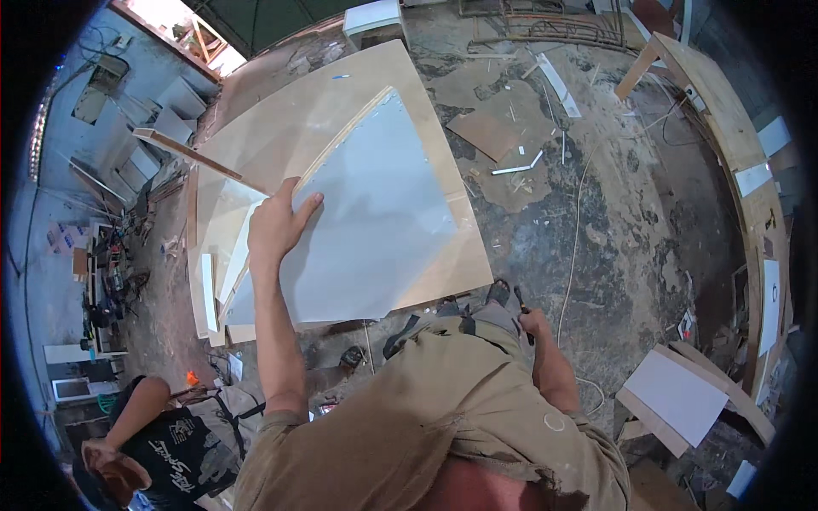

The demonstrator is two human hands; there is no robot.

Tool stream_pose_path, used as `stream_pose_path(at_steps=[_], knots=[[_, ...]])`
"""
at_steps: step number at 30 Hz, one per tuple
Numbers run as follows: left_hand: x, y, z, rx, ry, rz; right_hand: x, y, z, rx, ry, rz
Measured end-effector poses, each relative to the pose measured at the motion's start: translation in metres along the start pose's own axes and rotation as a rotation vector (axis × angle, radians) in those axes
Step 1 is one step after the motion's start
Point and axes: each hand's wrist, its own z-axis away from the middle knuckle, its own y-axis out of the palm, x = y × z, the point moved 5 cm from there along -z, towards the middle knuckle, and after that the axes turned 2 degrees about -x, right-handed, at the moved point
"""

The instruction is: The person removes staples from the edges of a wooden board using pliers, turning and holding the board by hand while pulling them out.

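My left hand (277, 223) is closed over the left edge of a large pale grey panel (366, 196), with the thumb on its top face and the fingers at the edge. Small marks run along the panel's border. Beneath it, a bigger sheet of tan plywood (247, 128) shows past its edges. Down by my right leg, my right hand (535, 324) is wrapped around a slim dark tool, which looks like a hammer (519, 296). Its details are too small to make out.
A person in a dark shirt (187, 443) is at the lower left. White-topped board pieces (677, 396) lie at the lower right. A long wooden bench (724, 128) curves along the right. A cable (578, 230) and offcuts (558, 85) lie on the floor. A white box (372, 17) stands beyond.
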Motion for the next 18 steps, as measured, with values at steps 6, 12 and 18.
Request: stream_pose_path(at_steps=[6,12,18], knots=[[-0.004,-0.004,0.016,-0.022,-0.011,-0.039,0.036,-0.005,0.007,0.003,0.052,-0.122],[-0.016,0.001,0.027,-0.01,-0.012,0.007,0.023,0.007,0.024,0.042,-0.031,-0.027],[-0.029,-0.005,0.031,-0.072,-0.005,-0.003,-0.006,0.008,0.013,0.047,-0.082,-0.095]])
